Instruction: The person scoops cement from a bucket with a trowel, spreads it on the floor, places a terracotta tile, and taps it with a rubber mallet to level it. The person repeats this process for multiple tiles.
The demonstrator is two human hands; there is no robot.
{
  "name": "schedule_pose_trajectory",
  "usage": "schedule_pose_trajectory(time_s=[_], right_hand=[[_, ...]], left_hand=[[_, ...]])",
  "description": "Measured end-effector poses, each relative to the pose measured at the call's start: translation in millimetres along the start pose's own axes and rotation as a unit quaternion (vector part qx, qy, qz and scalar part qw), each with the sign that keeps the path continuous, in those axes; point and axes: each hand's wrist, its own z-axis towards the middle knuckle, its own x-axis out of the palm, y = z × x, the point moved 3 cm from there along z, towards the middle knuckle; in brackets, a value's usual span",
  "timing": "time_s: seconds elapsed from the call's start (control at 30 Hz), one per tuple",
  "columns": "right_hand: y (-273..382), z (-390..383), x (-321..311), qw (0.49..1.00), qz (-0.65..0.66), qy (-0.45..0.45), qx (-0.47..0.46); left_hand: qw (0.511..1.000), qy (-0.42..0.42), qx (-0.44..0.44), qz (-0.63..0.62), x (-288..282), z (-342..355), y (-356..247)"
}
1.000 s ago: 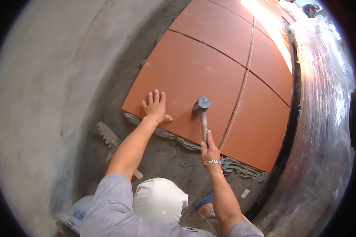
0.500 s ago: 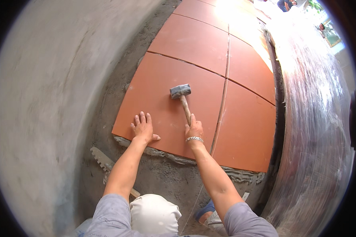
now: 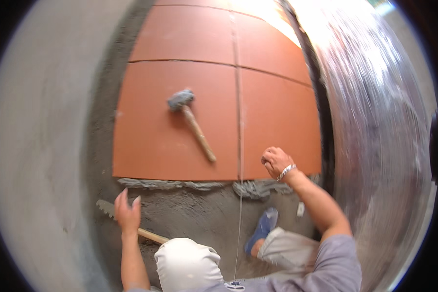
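Observation:
A rubber mallet (image 3: 181,100) with a wooden handle lies on the large terracotta tile (image 3: 146,126) at the near left, untouched by either hand. Above the near tile on the right is my right hand (image 3: 279,163), its fingers curled into a loose fist with nothing visible in it and a silver bracelet at the wrist. My left hand (image 3: 127,212) is off the tiles, fingers apart and slightly blurred. It hovers over a notched trowel (image 3: 105,208) with a wooden handle, which it partly covers; I see no grip on it.
Grey mortar (image 3: 180,185) bulges along the tiles' near edge. A thin string (image 3: 238,219) runs along the tile joint toward me. A grey wall (image 3: 44,146) rises on the left, a plastic-wrapped surface (image 3: 374,146) on the right. A small white piece (image 3: 301,209) lies near my blue shoe (image 3: 265,224).
My right hand has let go of the mallet and moved right. My left hand has left the tile and come back toward the trowel. The view has shifted, showing the tiles farther left.

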Motion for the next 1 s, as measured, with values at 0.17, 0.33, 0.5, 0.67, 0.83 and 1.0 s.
schedule_pose_trajectory(time_s=[0.17, 0.33, 0.5, 0.67, 0.83, 1.0], right_hand=[[-41.8, -101.5, 1.3, 0.908, -0.112, 0.375, 0.152], [-66.4, -197.6, 12.7, 0.797, -0.078, 0.56, 0.215], [-79.6, -246.1, 14.8, 0.817, 0.001, 0.498, 0.291], [-71.3, -261.8, 11.7, 0.848, 0.062, 0.414, 0.324], [-59.9, -296.8, -24.0, 0.875, 0.079, 0.298, 0.374], [-23.6, -371.7, -95.0, 0.882, 0.118, 0.094, 0.447]], left_hand=[[0.973, 0.024, -0.219, 0.07, -12.7, -84.0, 60.9], [0.937, 0.107, -0.334, 0.003, 7.7, -91.1, 87.6], [0.9, 0.157, -0.403, -0.055, 11.9, -100.5, 121.2], [0.894, 0.211, -0.385, -0.085, 33.3, -129.1, 166.2], [0.902, 0.212, -0.365, -0.084, 36.0, -140.1, 167.9], [0.934, 0.182, -0.286, -0.114, 13.9, -119.3, 103.9]])
